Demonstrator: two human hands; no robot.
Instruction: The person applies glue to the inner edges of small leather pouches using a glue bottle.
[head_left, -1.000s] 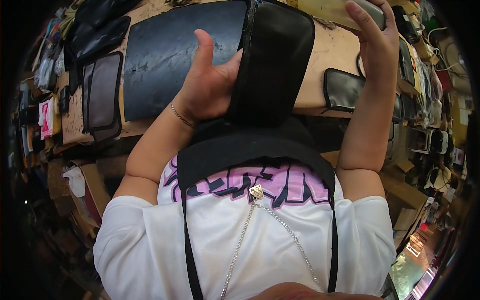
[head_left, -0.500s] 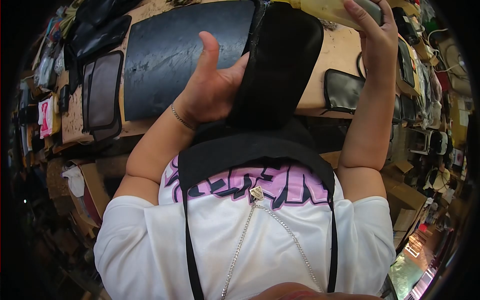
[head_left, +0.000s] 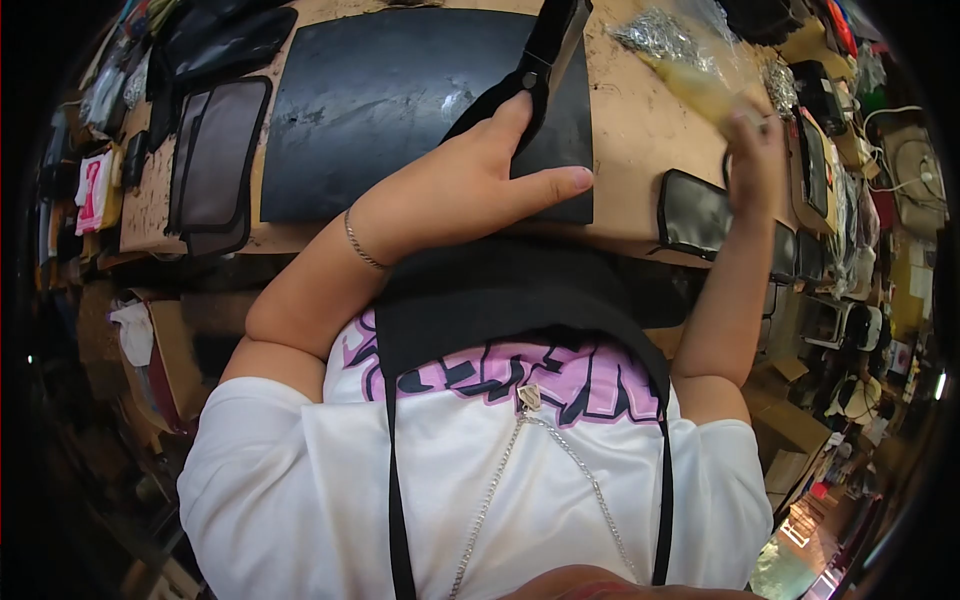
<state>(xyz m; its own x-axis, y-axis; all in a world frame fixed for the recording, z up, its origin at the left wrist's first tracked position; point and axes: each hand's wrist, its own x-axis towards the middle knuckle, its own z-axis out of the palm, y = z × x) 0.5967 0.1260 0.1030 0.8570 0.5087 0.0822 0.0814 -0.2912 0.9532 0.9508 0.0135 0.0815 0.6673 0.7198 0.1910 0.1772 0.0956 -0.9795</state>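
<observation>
My left hand (head_left: pixel 455 190) holds a black piece (head_left: pixel 548 55) with a round snap near its lower end, now tilted and seen almost edge-on. The fingers go in behind or inside it, partly hidden, while the thumb sticks out to the right. Below it lies a large dark, scuffed mat (head_left: pixel 370 110) on the bench. Off to the right, my right hand (head_left: pixel 755 165) is blurred by motion and grips a yellowish translucent bottle (head_left: pixel 692 88), which points up and left toward a plastic bag of small shiny metal parts (head_left: pixel 660 40).
Grey-and-black flat pieces (head_left: pixel 220 160) lie left of the mat, near black sheet material (head_left: pixel 220 45). A black zip-edged pouch (head_left: pixel 695 212) rests at the bench's right front edge. Boxes, bags and cables crowd both sides. The tan bench top (head_left: pixel 625 150) shows right of the mat.
The black piece has turned from broad face to nearly edge-on and moved up, with my left hand rotating palm-down. My right hand has moved down with the bottle, away from the black piece.
</observation>
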